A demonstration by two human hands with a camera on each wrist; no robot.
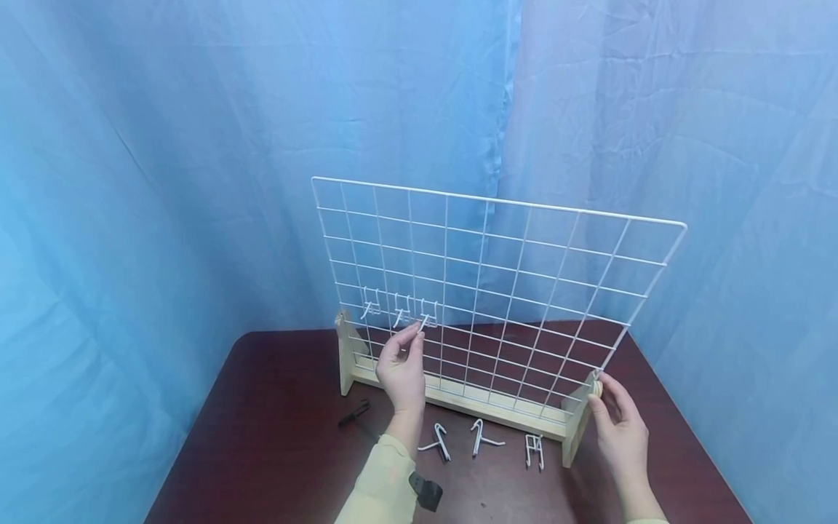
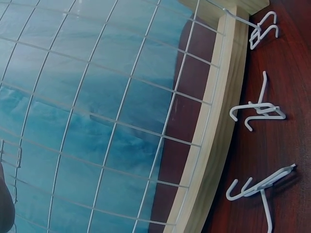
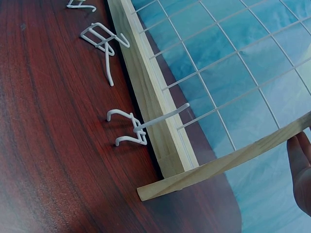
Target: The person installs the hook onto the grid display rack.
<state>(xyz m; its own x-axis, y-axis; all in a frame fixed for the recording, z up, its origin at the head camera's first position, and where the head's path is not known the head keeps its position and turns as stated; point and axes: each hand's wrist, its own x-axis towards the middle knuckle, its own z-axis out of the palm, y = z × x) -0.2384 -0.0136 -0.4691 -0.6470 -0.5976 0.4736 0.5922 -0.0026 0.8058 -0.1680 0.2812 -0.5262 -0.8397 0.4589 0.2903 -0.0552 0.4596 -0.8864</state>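
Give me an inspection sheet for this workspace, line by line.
Surface: dark wooden table.
Job's things: white wire grid upright in a wooden base; three hooks on grid; three loose hooks on the table.
Clutter: black clip left of the base.
Hands: left hand pinches the third hung hook; right hand holds the base's right upright.
Cables: nothing seen.
Surroundings: blue cloth backdrop.

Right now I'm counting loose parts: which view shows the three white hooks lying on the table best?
The left wrist view: all three white hooks lie close and sharp beside the wooden base. The head view shows all three, but small. The right wrist view shows two clearly and cuts the third at the top edge.
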